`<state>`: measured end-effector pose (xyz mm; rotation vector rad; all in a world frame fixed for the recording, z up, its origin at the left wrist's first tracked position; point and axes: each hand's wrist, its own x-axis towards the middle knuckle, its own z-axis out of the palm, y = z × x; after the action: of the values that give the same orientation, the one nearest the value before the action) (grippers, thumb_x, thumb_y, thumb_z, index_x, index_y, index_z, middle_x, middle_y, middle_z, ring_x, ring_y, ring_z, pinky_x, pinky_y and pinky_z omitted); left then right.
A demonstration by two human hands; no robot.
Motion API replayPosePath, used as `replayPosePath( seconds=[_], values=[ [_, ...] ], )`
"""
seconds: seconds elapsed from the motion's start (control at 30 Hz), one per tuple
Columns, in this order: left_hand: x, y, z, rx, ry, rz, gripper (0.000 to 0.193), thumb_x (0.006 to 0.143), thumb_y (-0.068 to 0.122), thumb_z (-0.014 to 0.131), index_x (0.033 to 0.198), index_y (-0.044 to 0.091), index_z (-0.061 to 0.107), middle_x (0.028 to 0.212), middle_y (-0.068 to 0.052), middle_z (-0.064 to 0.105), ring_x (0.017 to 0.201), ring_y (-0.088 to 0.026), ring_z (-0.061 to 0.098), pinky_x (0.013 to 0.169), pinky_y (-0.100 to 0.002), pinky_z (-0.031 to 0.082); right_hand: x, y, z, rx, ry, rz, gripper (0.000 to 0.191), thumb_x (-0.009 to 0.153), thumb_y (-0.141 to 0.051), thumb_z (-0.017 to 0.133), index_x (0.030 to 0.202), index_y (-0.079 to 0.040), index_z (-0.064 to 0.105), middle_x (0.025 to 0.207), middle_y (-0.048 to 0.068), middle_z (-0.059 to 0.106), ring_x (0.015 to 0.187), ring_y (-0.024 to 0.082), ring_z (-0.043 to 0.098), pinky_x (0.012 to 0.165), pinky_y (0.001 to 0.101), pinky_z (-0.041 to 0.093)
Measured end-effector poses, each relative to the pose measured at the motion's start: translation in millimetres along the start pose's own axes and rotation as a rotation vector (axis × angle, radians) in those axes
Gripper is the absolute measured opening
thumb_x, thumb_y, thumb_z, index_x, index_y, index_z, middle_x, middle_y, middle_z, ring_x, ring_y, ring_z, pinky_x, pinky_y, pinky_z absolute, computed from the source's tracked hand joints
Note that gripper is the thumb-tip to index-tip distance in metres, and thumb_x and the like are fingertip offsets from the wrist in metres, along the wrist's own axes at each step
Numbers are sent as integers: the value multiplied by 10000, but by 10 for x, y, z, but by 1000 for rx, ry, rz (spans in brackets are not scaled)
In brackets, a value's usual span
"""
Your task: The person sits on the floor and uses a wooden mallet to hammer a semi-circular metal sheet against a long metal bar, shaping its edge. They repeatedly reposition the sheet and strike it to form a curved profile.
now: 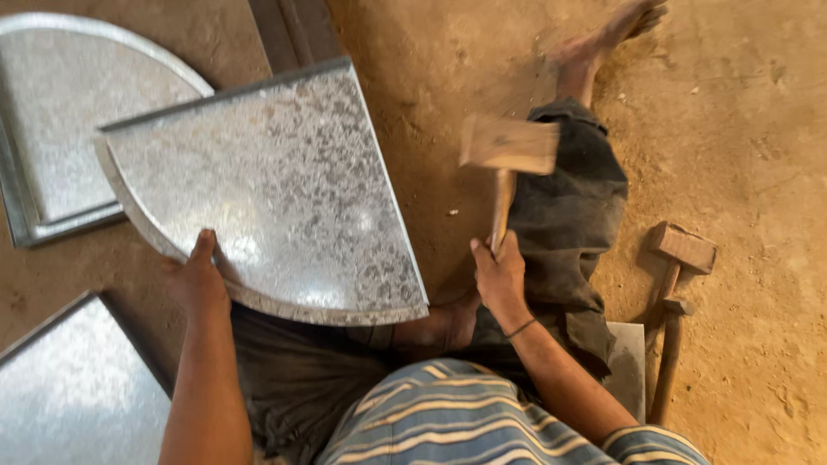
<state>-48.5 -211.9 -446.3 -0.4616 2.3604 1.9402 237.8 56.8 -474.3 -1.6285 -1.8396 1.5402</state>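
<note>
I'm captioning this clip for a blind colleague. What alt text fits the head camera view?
Seen from above, a seated person's left hand grips the curved edge of a quarter-round galvanized metal sheet, while the right hand holds a wooden mallet raised beside it. Similar metal pieces and two spare mallets lie on the dirt floor.

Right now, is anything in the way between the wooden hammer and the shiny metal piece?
Nothing visible. The right hand holds the wooden mallet raised beside the quarter-round galvanized metal sheet, with only bare dirt floor between them. The left hand grips the sheet's curved edge, away from the mallet.
</note>
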Motion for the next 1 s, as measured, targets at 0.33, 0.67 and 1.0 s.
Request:
replayPosePath(
  seconds=[0.33, 0.67, 1.0],
  values=[
    [104, -74, 48, -95, 16, 62, 510, 936, 139, 829, 1326, -67, 574, 1276, -151, 687, 1123, -228, 684, 974, -331, 545, -161, 220, -181, 109, -17, 50, 296, 966, -255, 674, 1025, -51, 468, 653, 107, 508, 503, 235, 466, 451, 424, 385],
    [140, -95, 61, -44, 80, 24, 470, 958, 164, 802, 1313, -72, 607, 1247, -173, 718, 1102, -245, 705, 961, -332, 557, -552, 185, -570, -98, -52, 197, 277, 951, -232, 681, 1028, -77, 465, 642, 88, 503, 500, 212, 476, 426, 382, 367],
    [177, -122, 58, -136, 89, -6, 432, 965, 160, 761, 1293, -25, 549, 1207, -136, 707, 1046, -195, 733, 891, -301, 605, -841, 537, -923, -3, -45, 190, 253, 903, -189, 693, 987, -74, 484, 625, 41, 488, 454, 161, 452, 376, 344, 362]
  ],
)
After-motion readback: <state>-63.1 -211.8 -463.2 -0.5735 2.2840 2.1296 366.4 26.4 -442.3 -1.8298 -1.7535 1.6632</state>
